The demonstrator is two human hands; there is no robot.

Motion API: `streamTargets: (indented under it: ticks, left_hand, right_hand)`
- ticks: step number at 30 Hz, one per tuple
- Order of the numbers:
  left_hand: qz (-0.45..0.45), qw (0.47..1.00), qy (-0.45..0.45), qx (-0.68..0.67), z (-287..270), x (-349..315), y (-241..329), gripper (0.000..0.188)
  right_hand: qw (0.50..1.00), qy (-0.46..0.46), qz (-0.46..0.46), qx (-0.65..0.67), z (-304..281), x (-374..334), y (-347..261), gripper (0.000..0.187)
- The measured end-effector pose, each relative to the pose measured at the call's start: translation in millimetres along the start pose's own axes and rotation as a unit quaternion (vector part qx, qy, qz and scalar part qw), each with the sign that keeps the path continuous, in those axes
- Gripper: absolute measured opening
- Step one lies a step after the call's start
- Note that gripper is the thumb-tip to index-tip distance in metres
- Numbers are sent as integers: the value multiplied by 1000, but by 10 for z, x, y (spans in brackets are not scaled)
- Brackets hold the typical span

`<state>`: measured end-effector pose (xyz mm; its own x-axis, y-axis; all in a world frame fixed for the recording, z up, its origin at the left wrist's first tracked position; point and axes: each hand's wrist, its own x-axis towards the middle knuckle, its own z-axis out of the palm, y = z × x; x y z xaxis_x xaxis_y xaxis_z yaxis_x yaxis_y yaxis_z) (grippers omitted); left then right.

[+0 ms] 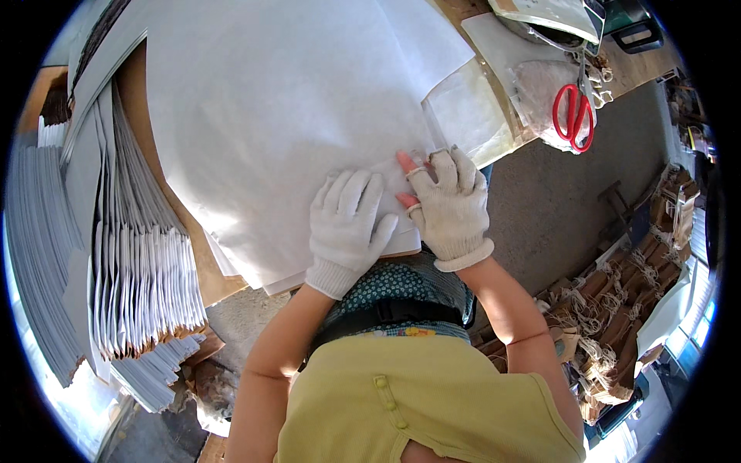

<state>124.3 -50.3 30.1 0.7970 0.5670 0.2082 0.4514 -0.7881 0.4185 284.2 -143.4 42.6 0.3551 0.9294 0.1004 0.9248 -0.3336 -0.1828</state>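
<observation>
A large white paper sheet point(270, 100) covers most of the table in front of me, with other sheets beneath it showing at the near edge. My left hand point(347, 220), in a white knit glove, lies flat on the sheet near its front edge, fingers stretched out. At the sheet's near right corner rests my right hand point(451, 204). Its off-white glove leaves the tips of the thumb and forefinger bare; these stand apart on the paper, and the other fingers bend slightly over the edge. Neither hand holds anything that I can see.
Thick stacks of folded white paper point(147, 285) stand on the left. Red-handled scissors point(573, 119) lie on a plastic-wrapped bundle at the table's right end, near a bucket-like container point(544, 32). Tied brown bundles point(617, 309) are piled on the floor to the right.
</observation>
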Motion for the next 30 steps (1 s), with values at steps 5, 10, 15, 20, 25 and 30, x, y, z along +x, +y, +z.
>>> streamTargets:
  ticks: [5, 10, 15, 20, 25, 30]
  left_hand:
    - [-61, 998, 28, 7, 52, -46, 15, 53]
    - [-66, 995, 71, 22, 58, -38, -2, 50]
    - [-55, 998, 14, 15, 18, 24, -14, 50]
    - [-5, 996, 6, 85, 23, 147, -15, 48]
    - [47, 994, -26, 95, -28, 309, -39, 48]
    - [65, 993, -52, 89, -15, 382, -52, 46]
  right_hand:
    - [999, -30, -26, 13, -64, 21, -64, 58]
    - [998, -57, -32, 6, -114, 49, -82, 59]
    - [999, -35, -3, -17, -74, -36, -76, 58]
    - [999, -9, -8, 37, -45, -88, 92, 51]
    - [967, 47, 99, 230, -23, -174, 430, 31]
    - [975, 73, 107, 180, -79, -179, 412, 23]
